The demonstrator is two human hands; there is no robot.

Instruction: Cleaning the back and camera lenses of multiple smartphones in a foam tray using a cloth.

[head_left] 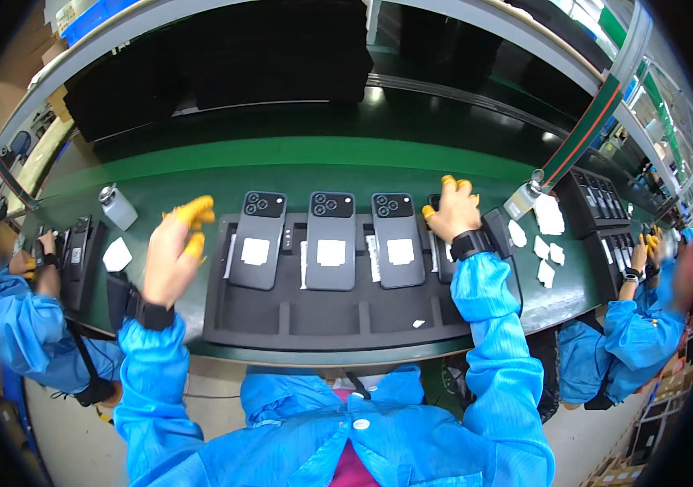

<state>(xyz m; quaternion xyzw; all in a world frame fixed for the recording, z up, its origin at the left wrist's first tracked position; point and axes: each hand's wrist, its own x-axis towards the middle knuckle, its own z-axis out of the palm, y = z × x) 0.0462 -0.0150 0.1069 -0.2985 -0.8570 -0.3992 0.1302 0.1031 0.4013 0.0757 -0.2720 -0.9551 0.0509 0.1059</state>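
Three dark grey smartphones lie in a row, backs up, across a black compartmented tray [322, 325]: a left phone [269, 226], a middle phone [332, 231] and a right phone [397, 227]. Each has a white paper patch on its back. A fourth smartphone [444, 266] at the tray's right end is mostly covered by my right hand [455, 215], whose fingers curl around its upper part. My left hand [172, 252] hovers left of the tray, thumb and fingers apart, holding nothing. Both hands wear yellow finger cots and dark wristbands.
A metal-capped bottle [117, 208] stands at left near a white wipe [117, 255]. Another bottle [522, 200] and crumpled wipes [549, 214] lie at right. Co-workers in blue sit on both sides with black trays [604, 264]. A post [586, 134] rises at right.
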